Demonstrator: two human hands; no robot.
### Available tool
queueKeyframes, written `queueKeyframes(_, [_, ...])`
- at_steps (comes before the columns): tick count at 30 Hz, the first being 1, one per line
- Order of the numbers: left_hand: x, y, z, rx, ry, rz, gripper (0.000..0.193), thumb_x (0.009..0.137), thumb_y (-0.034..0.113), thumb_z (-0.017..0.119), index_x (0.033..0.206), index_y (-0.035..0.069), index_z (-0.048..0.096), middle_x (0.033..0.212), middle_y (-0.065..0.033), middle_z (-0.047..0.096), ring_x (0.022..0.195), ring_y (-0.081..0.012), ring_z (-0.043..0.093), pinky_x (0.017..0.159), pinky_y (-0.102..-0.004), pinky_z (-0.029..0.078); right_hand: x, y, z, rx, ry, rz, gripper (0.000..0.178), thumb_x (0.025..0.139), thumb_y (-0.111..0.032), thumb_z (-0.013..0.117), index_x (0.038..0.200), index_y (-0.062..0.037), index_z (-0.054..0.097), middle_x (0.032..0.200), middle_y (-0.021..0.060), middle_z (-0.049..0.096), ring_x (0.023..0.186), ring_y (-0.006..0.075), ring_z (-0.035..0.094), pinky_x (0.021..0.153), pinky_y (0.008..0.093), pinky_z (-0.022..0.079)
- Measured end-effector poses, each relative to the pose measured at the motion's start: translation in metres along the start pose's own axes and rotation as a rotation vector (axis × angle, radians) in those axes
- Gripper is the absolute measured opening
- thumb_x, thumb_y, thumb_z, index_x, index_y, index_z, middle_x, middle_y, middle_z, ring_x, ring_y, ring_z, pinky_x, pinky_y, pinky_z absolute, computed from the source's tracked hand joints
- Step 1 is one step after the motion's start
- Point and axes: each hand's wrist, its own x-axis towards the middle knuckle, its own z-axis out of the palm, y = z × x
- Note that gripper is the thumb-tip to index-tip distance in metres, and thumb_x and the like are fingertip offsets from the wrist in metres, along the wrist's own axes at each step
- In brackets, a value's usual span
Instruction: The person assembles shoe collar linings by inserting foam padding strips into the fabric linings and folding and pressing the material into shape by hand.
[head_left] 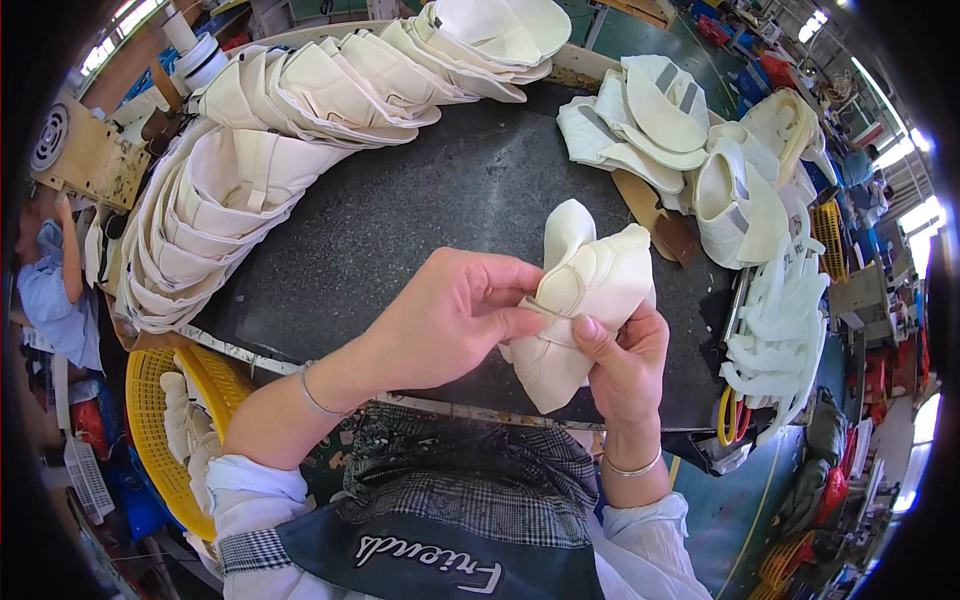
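A cream stitched shoe upper [590,290] is held up between my hands, above the near side of the dark table. My left hand [455,315] pinches its left edge between thumb and fingers. From the right, my right hand [625,365] grips it, thumb lying on the front face and the fingers mostly hidden behind. Beyond my hands, a long row of nested cream shoe uppers [240,180] curves along the table's left and far edges. To the right lies a pile of white shoe uppers with grey patches [665,120].
White foot-shaped pieces [775,330] hang at the table's right edge. A yellow basket [235,375] holding pale pieces stands at the lower left. Brown flat pieces [665,225] lie beside the right pile. Another person in a blue shirt [60,290] is at the far left.
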Motion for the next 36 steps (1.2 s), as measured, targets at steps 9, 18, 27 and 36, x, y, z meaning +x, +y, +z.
queueKeyframes(9, [0.006, 0.001, 0.0, 0.118, -0.016, -0.099, 0.035, 0.081, 0.001, 0.071, 0.114, -0.006, 0.061, 0.101, -0.0107, 0.068, 0.092, -0.0114, 0.064, 0.082, -0.0256, 0.052, -0.001, -0.004, 0.005, 0.019, 0.029, 0.0, 0.039, 0.08, -0.002, 0.072, 0.116, 0.0058, 0.058, 0.106, 0.0132, 0.067, 0.094, 0.0178, 0.065, 0.084, 0.0309, 0.053])
queueKeyframes(18, [-0.001, 0.0, -0.017, -0.294, -0.283, -0.044, 0.053, 0.079, -0.004, 0.068, 0.129, -0.006, 0.05, 0.117, -0.0191, 0.063, 0.106, -0.0196, 0.062, 0.093, -0.0308, 0.051, 0.002, -0.007, -0.002, -0.087, 0.092, -0.075, 0.037, 0.08, -0.006, 0.075, 0.112, 0.0061, 0.061, 0.099, 0.0111, 0.068, 0.088, 0.0143, 0.065, 0.08, 0.0273, 0.053])
queueKeyframes(27, [-0.006, 0.006, 0.004, -0.016, -0.079, -0.025, 0.041, 0.085, -0.009, 0.059, 0.125, -0.007, 0.053, 0.111, -0.014, 0.065, 0.1, -0.0156, 0.063, 0.089, -0.0289, 0.051, 0.001, -0.01, 0.002, -0.102, 0.048, -0.07, 0.034, 0.08, -0.005, 0.075, 0.109, 0.0061, 0.062, 0.099, 0.0119, 0.068, 0.088, 0.0142, 0.066, 0.078, 0.0266, 0.054])
queueKeyframes(36, [-0.005, 0.009, 0.002, -0.241, -0.143, -0.012, 0.043, 0.079, -0.005, 0.069, 0.12, -0.007, 0.055, 0.107, -0.0116, 0.067, 0.1, -0.0166, 0.063, 0.091, -0.0287, 0.049, -0.002, -0.007, 0.003, -0.169, 0.109, -0.13, 0.031, 0.08, -0.003, 0.074, 0.107, 0.0053, 0.062, 0.097, 0.0098, 0.069, 0.087, 0.0128, 0.065, 0.077, 0.0251, 0.053])
